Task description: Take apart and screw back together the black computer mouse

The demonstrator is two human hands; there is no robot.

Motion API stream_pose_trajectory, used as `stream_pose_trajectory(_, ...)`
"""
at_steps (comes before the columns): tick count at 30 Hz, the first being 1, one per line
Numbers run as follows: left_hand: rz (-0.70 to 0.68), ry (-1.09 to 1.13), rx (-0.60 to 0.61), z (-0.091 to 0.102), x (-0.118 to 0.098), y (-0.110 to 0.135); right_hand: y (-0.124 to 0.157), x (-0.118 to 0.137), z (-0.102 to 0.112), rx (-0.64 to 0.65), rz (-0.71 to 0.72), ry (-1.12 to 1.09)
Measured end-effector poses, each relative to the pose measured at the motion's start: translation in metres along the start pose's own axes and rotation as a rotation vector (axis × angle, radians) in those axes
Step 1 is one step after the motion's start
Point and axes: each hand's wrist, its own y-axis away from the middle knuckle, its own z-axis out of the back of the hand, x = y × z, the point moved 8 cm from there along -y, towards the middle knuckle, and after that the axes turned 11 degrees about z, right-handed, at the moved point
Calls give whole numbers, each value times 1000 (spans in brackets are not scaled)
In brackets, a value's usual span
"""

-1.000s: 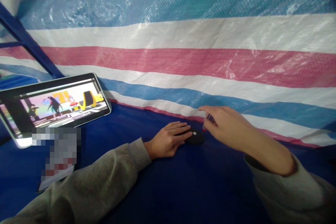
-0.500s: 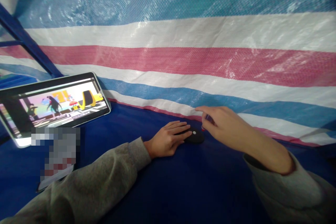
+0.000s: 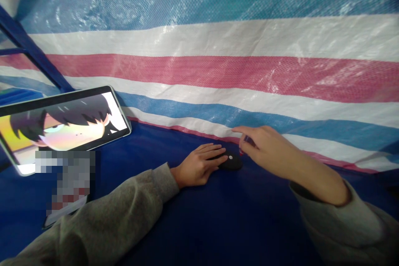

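Note:
My left hand (image 3: 199,166) lies flat on the dark blue surface (image 3: 237,216), fingers stretched out and resting on the left edge of a small black oval object (image 3: 231,162) with a white dot on top. My right hand (image 3: 264,145) hovers just right of it, fingers pinched around a small thing with red and clear parts (image 3: 245,143) that I cannot name; the index finger points left. Both arms wear grey sleeves.
A tablet (image 3: 62,126) playing a cartoon leans at the left, in front of a blue metal frame (image 3: 28,45). A blurred-out item (image 3: 67,183) lies below the tablet. A striped blue, white and red tarpaulin (image 3: 218,58) forms the back wall.
The tablet's picture has switched to a close-up of a cartoon face. My right hand has shifted slightly left and down; the left hand has stayed put.

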Motion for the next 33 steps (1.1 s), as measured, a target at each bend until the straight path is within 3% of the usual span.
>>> stream_pose_trajectory(20,-3,-19,7,0,-2,-1,0,-1,-1,1,20,11)
stream_pose_trajectory(33,-4,-7,11,-1,-1,0,1,-7,-1,3,-34,137)
